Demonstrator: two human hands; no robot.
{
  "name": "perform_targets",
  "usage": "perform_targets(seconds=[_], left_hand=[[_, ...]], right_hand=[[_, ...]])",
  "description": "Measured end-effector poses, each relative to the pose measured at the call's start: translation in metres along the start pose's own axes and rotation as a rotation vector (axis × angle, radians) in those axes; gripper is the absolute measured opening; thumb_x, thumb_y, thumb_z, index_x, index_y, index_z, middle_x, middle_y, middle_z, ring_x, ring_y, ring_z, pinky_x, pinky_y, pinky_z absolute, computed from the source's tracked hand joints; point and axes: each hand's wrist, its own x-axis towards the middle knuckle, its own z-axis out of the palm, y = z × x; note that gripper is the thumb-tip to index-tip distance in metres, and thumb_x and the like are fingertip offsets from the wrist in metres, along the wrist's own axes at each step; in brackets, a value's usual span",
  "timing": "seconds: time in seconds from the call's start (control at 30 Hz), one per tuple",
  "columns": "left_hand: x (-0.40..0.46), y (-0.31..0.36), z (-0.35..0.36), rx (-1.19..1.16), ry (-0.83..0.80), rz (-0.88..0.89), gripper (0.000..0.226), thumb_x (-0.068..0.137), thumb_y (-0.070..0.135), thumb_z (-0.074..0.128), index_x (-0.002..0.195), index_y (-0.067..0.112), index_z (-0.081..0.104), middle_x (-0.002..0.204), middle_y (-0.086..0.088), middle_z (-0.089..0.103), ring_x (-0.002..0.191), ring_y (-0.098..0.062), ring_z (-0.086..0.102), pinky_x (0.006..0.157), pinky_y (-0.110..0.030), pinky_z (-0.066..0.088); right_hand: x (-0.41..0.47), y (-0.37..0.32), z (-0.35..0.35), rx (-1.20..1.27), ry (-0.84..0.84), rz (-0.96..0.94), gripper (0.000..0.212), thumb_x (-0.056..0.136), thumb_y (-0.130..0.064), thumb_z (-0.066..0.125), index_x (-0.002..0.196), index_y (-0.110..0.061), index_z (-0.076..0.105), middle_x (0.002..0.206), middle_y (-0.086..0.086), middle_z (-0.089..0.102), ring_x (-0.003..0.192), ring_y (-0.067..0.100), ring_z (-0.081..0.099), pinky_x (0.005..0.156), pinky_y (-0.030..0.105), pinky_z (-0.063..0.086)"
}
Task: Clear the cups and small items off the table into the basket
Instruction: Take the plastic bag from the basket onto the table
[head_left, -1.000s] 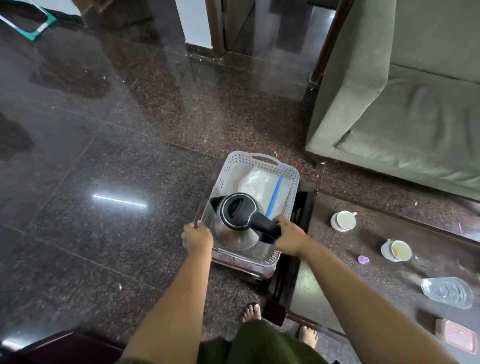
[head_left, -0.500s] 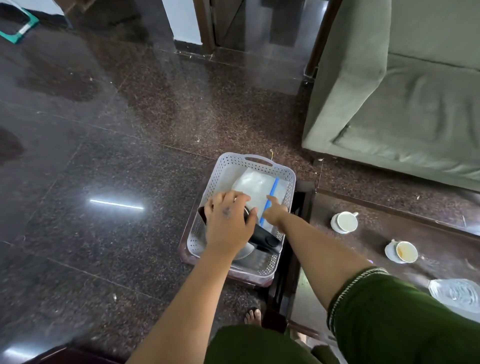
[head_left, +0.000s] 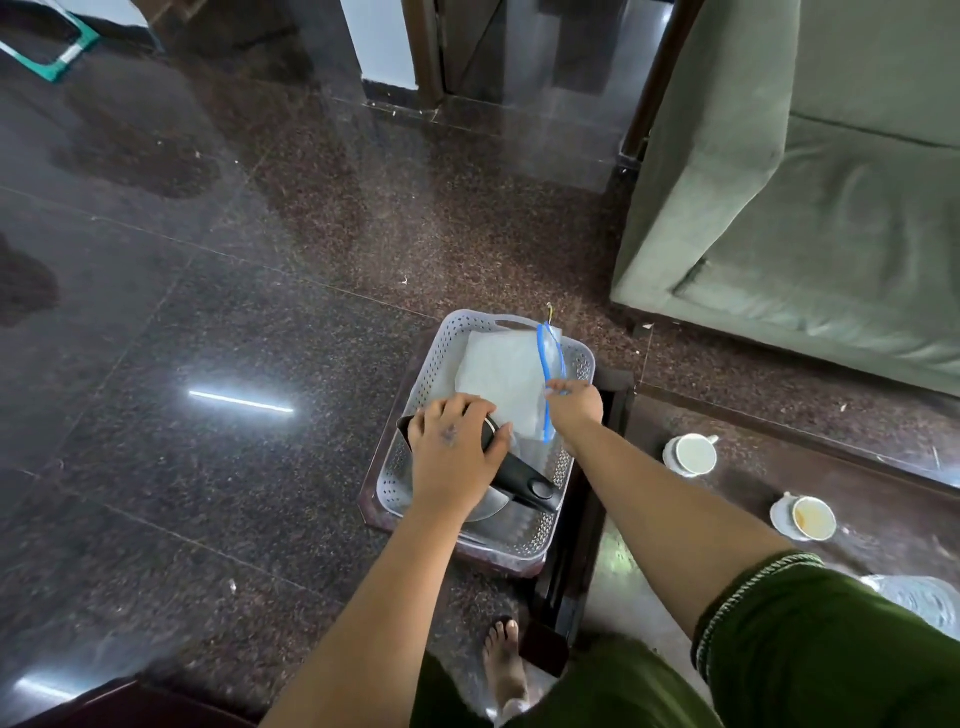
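My left hand (head_left: 457, 457) lies spread over the kettle (head_left: 498, 488) at the near end of the basket (head_left: 415, 384). My right hand (head_left: 574, 405) pinches the blue-striped plastic bag (head_left: 501, 379) at its far end. I judge the clearing barely begun: two white cups (head_left: 691, 455) sit at the table's (head_left: 753, 467) left edge, the nearer one (head_left: 810, 518) stained inside.
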Motion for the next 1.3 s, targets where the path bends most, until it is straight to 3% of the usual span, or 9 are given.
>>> perform_targets(seconds=[0.23, 0.4, 0.5, 0.6, 0.7, 0.83, 1.0, 1.07, 1.3], left_hand=[[0.013, 0.008, -0.007, -0.023, -0.176, -0.056, 0.03, 0.091, 0.045, 0.052, 0.111, 0.024, 0.06, 0.117, 0.005, 0.059, 0.115, -0.024, 0.048, 0.108, -0.043, 0.029], [0.036, 0.051, -0.031, -0.543, -0.215, -0.334, 0.039, 0.093, 0.045, 0.052, 0.113, 0.013, 0.061, 0.113, -0.002, 0.064, 0.108, -0.023, 0.057, 0.096, -0.036, 0.042], [0.042, 0.082, -0.051, -0.843, -0.311, -0.498, 0.037, 0.086, 0.058, 0.055, 0.093, 0.022, 0.062, 0.089, 0.005, 0.064, 0.093, -0.018, 0.062, 0.089, -0.037, 0.051], [0.038, 0.094, -0.058, -0.793, -0.287, -0.438, 0.022, 0.087, 0.043, 0.058, 0.08, 0.022, 0.057, 0.08, 0.0, 0.064, 0.085, -0.025, 0.066, 0.082, -0.047, 0.056], [0.03, 0.101, -0.064, -0.696, -0.221, -0.371, 0.015, 0.088, 0.024, 0.054, 0.087, 0.01, 0.059, 0.08, -0.006, 0.062, 0.08, -0.027, 0.06, 0.073, -0.034, 0.048], [0.021, 0.113, -0.074, -0.512, -0.19, -0.205, 0.02, 0.091, 0.023, 0.052, 0.084, 0.005, 0.055, 0.082, -0.013, 0.063, 0.079, -0.031, 0.058, 0.069, -0.035, 0.042], [0.009, 0.132, -0.08, -0.384, -0.184, -0.047, 0.017, 0.092, 0.022, 0.05, 0.082, 0.009, 0.05, 0.09, -0.015, 0.06, 0.084, -0.032, 0.057, 0.067, -0.033, 0.037], [0.005, 0.139, -0.082, -0.366, -0.181, -0.021, 0.018, 0.093, 0.021, 0.05, 0.087, 0.005, 0.053, 0.095, -0.016, 0.06, 0.087, -0.033, 0.057, 0.071, -0.036, 0.04], [-0.002, 0.149, -0.09, -0.333, -0.2, 0.092, 0.012, 0.091, 0.016, 0.05, 0.086, 0.005, 0.05, 0.098, -0.016, 0.056, 0.089, -0.033, 0.055, 0.074, -0.036, 0.039]], right_hand=[[-0.02, -0.047, -0.044, 0.018, 0.039, -0.23, 0.019, 0.085, -0.006, 0.066, 0.099, -0.012, 0.076, 0.092, 0.001, 0.067, 0.078, 0.013, 0.058, 0.073, 0.02, 0.044], [-0.062, -0.055, -0.072, 0.04, -0.028, -0.325, 0.027, 0.086, 0.0, 0.055, 0.089, -0.017, 0.076, 0.084, -0.003, 0.065, 0.064, 0.01, 0.054, 0.054, 0.009, 0.042], [-0.093, -0.051, -0.084, 0.128, -0.092, -0.374, 0.029, 0.084, 0.005, 0.053, 0.081, -0.018, 0.07, 0.075, -0.008, 0.064, 0.06, 0.006, 0.052, 0.059, 0.013, 0.044], [-0.113, -0.047, -0.096, 0.196, -0.141, -0.39, 0.035, 0.083, 0.01, 0.053, 0.073, -0.022, 0.063, 0.081, -0.001, 0.064, 0.064, 0.009, 0.057, 0.067, 0.026, 0.049], [-0.123, -0.043, -0.115, 0.148, -0.093, -0.381, 0.028, 0.083, 0.006, 0.057, 0.077, -0.019, 0.067, 0.089, 0.005, 0.07, 0.079, 0.021, 0.068, 0.081, 0.031, 0.055], [-0.126, -0.034, -0.139, -0.221, 0.103, -0.476, 0.026, 0.085, -0.003, 0.057, 0.106, -0.005, 0.072, 0.109, 0.011, 0.061, 0.094, 0.023, 0.059, 0.082, 0.013, 0.036], [-0.158, -0.035, -0.137, -0.704, 0.373, -0.732, 0.014, 0.078, 0.006, 0.058, 0.089, 0.0, 0.064, 0.111, 0.016, 0.049, 0.095, 0.035, 0.05, 0.07, 0.038, 0.048], [-0.165, -0.037, -0.136, -0.846, 0.336, -0.761, 0.012, 0.082, 0.005, 0.057, 0.092, -0.001, 0.062, 0.113, 0.015, 0.048, 0.099, 0.034, 0.051, 0.067, 0.038, 0.047], [-0.154, -0.037, -0.14, -0.357, 0.095, -0.41, 0.07, 0.084, -0.012, 0.067, 0.142, -0.002, 0.031, 0.139, 0.018, 0.041, 0.126, 0.033, 0.046, 0.095, 0.038, 0.045]])
